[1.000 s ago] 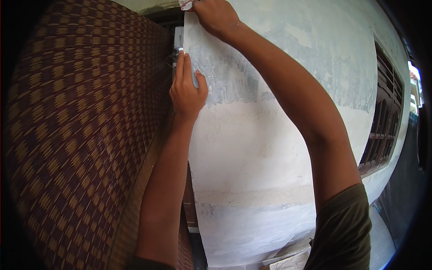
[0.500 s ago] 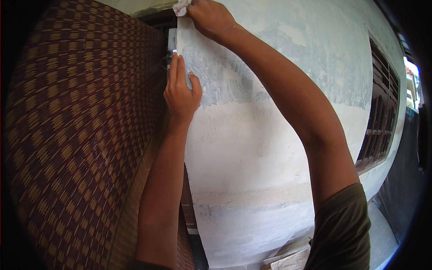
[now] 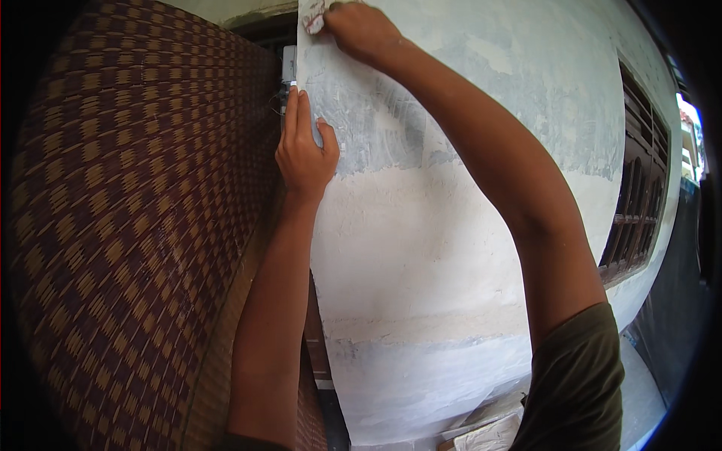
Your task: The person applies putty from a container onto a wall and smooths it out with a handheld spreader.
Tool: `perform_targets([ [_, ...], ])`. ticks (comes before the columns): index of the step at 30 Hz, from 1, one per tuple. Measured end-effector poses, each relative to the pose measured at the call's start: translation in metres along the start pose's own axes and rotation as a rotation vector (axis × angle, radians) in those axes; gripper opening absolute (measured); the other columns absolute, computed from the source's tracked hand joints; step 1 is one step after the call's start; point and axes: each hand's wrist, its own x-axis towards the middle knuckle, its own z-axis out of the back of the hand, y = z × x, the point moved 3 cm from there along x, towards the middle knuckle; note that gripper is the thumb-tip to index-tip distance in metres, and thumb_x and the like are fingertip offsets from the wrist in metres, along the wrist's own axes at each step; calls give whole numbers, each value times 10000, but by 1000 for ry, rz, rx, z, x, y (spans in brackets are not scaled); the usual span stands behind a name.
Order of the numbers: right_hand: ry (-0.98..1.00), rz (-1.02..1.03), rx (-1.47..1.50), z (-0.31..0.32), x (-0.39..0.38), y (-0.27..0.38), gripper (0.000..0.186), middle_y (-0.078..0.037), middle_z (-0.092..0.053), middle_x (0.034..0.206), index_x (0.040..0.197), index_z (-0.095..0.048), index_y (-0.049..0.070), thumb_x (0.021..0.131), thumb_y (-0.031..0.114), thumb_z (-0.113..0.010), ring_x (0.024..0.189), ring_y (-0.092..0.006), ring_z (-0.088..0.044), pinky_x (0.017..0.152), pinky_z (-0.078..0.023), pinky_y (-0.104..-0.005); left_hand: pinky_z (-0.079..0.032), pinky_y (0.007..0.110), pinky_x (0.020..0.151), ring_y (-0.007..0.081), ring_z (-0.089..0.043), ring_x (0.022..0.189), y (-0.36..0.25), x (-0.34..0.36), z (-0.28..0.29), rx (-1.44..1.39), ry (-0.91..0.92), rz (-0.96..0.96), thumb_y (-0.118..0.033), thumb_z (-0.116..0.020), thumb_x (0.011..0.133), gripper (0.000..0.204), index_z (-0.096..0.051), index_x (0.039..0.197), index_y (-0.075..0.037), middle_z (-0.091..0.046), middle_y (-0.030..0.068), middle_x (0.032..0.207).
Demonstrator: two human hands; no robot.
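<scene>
High on the wall, my right hand [image 3: 365, 31] is closed around a crumpled whitish cloth [image 3: 313, 22] with reddish marks, at the wall's upper left edge. Lower down, my left hand [image 3: 307, 154] rests on that same edge of the patchy white and grey plastered wall [image 3: 421, 248]. Its fingers point up and the thumb stands apart from them. A bluish-grey patch shows between thumb and fingers; I cannot tell whether it is wall or a separate thing. Just above the left fingertips is a pale grey box [image 3: 289, 64], beside the wall's edge.
A brown and tan woven panel [image 3: 135, 188] stands close on my left. A dark wooden window [image 3: 635, 180] is set in the wall at right. Flat cardboard-like pieces [image 3: 485, 434] lean low by the wall, and a dark sheet [image 3: 665, 278] hangs at far right.
My right hand has moved slightly right and down with the cloth, from the wall's edge onto its face. The left hand has stayed nearly in place.
</scene>
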Motion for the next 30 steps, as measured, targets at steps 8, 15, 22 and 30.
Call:
perform_targets([
  [8,8,92,121,15,-38,70,127,-156,-650,939,939,-617,17,844,81,-562,900,-330,-658,777,-550,-415,-492,433,963,433,-563,1191,-1,1,9,18,23,1,-64,-491,859,470,-522,1291,119,-485,297,1379],
  [15,5,83,-33,-9,-8,34,124,-157,-656,947,887,-660,35,829,91,-566,886,-328,-665,758,-550,-431,-489,435,967,429,-564,1190,-3,2,0,-15,-10,-7,-61,-489,859,467,-524,1288,117,-491,296,1373],
  [22,31,204,60,-2,-20,76,127,-139,-657,942,886,-648,28,835,126,-586,890,-304,-664,746,-552,-401,-516,445,923,443,-579,1154,1,1,5,10,28,9,-87,-504,842,465,-536,1259,116,-497,292,1361],
  [30,-19,242,40,-7,-16,56,151,-132,-646,935,956,-652,73,839,131,-577,913,-306,-652,776,-543,-402,-500,443,950,434,-581,1163,-1,0,3,-12,-16,-14,-74,-498,860,468,-526,1285,119,-493,293,1371],
])
